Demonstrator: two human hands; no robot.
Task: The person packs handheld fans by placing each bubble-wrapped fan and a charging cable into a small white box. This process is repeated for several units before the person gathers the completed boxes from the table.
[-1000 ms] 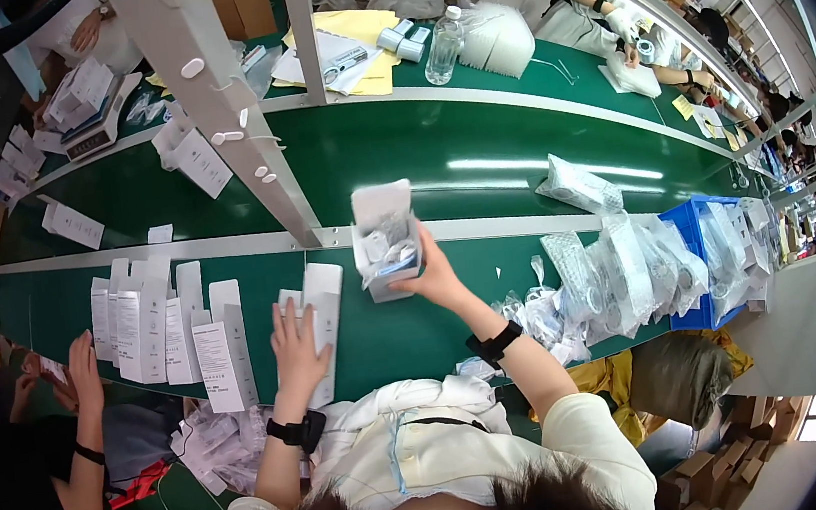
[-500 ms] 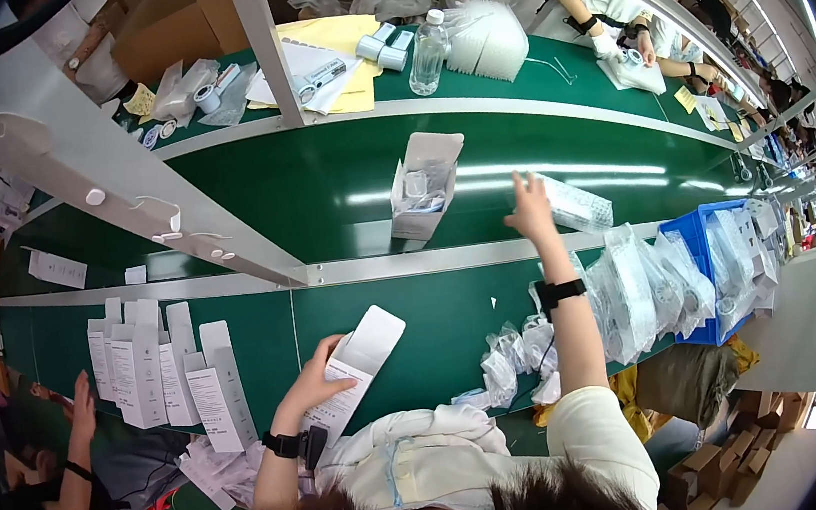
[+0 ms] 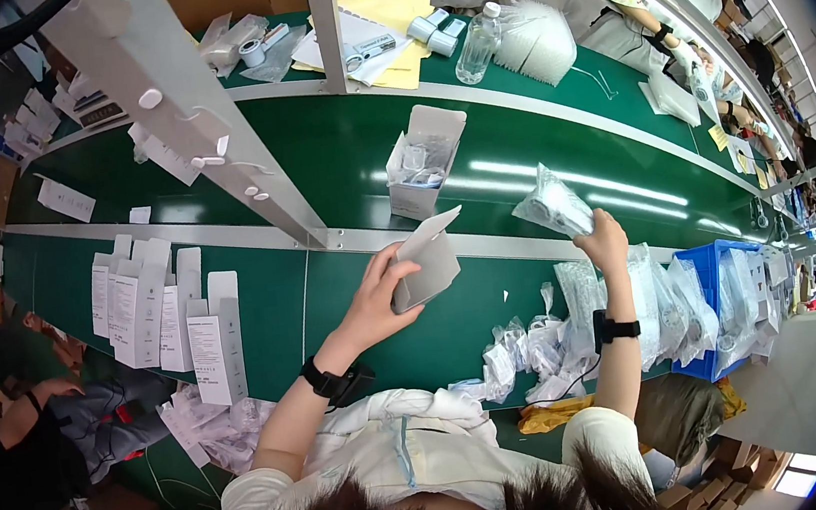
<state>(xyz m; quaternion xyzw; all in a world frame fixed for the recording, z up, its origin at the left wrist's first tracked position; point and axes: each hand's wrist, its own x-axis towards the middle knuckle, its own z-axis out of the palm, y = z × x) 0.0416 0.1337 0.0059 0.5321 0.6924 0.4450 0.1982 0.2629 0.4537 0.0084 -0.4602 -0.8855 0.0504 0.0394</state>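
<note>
My left hand [image 3: 374, 307] is closed round a white carton [image 3: 432, 264], tilted over the bench with its end flap standing up. To the right, a clear bubble-wrap pouch [image 3: 553, 203] is gripped at its near end by my right hand [image 3: 607, 238], above the far green strip. What the pouch contains is not clear. Beyond the left hand, an open white box [image 3: 418, 193] stands with clear plastic-wrapped items inside.
Several upright white cartons [image 3: 137, 306] stand at the left. Clear bags [image 3: 651, 308] line the right beside a blue bin [image 3: 700, 272], near small wrapped parts [image 3: 510, 354]. A metal post [image 3: 247, 163] slants across the left. A bottle [image 3: 478, 45] stands on the back shelf.
My right hand has closed on the bubble-wrap pouch and drawn it nearer. My left hand has raised the carton, moved it right and away from me, and turned it. The view has shifted.
</note>
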